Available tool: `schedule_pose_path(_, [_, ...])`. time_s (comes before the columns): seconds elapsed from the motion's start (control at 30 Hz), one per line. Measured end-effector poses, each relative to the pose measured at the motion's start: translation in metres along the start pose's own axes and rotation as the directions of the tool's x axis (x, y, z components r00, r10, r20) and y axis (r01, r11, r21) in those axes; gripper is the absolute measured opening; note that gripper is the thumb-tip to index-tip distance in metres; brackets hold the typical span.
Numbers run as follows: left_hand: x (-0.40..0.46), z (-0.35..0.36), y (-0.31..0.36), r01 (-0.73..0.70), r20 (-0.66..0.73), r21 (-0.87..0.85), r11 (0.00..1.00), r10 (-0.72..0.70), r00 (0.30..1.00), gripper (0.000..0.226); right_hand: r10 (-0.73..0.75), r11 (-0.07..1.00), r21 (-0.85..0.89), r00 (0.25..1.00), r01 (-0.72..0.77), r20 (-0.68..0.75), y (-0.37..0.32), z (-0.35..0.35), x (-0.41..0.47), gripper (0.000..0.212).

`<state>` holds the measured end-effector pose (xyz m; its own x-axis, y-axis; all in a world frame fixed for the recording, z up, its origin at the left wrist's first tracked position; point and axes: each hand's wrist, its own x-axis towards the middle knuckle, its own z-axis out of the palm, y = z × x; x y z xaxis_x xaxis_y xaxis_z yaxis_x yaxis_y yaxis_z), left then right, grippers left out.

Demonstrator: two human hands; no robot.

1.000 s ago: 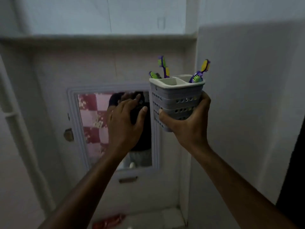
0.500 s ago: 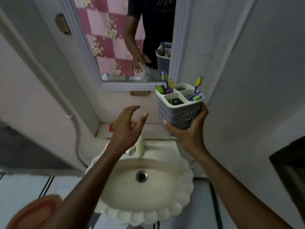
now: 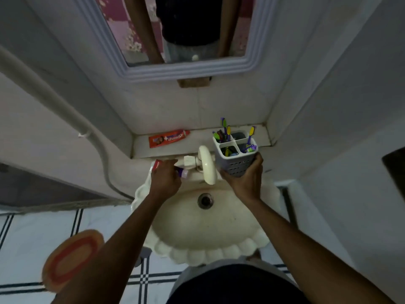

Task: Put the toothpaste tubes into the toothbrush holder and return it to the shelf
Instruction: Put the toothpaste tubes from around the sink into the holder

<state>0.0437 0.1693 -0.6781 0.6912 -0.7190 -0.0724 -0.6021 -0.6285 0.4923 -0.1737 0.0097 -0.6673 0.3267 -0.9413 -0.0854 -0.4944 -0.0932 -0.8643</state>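
My right hand (image 3: 245, 181) grips the grey four-compartment toothbrush holder (image 3: 235, 154) from below and holds it upright over the basin's back right edge. Several coloured toothbrushes stand in it. My left hand (image 3: 165, 177) is closed around a toothpaste tube (image 3: 156, 164) at the basin's back left, beside the tap; its red end and purple cap stick out of my fist. A second, orange-red toothpaste tube (image 3: 168, 138) lies flat on the ledge behind the basin.
A cream scalloped wash basin (image 3: 206, 233) with a tap (image 3: 206, 165) sits below my hands. The ledge (image 3: 266, 137) runs along the wall under a framed mirror (image 3: 186, 69). A pipe (image 3: 65, 110) runs at left, an orange mat (image 3: 70, 260) lies on the tiled floor.
My view has tilted down from the upper wall to the basin. The holder has come down with my right hand. My left hand has dropped and closed on a toothpaste tube by the tap.
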Motion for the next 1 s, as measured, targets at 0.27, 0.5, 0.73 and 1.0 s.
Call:
schedule_pose_path(0.27, [0.022,0.002,-0.050,-0.252,0.224,0.357,0.900,0.179,0.958,0.049,0.095,0.994,-0.043,0.993,-0.098,-0.070,0.013,0.026,-0.017,0.140])
schedule_pose_path(0.5, [0.022,-0.008,-0.060,-0.268,0.258,0.269,0.925,0.198,0.946,0.040,0.060,0.998,-0.013,0.996,-0.061,-0.063,0.010,0.019,-0.023,0.139])
schedule_pose_path(0.73, [0.000,-0.048,-0.036,-0.094,0.157,-0.093,0.991,0.108,0.982,0.043,0.030,0.999,0.030,0.999,-0.030,0.012,0.005,0.002,-0.024,0.154])
schedule_pose_path(1.0, [-0.011,-0.116,0.074,-0.048,0.084,-0.572,0.819,0.117,0.990,0.039,0.041,0.999,0.028,0.998,-0.043,0.055,0.011,-0.009,-0.023,0.142])
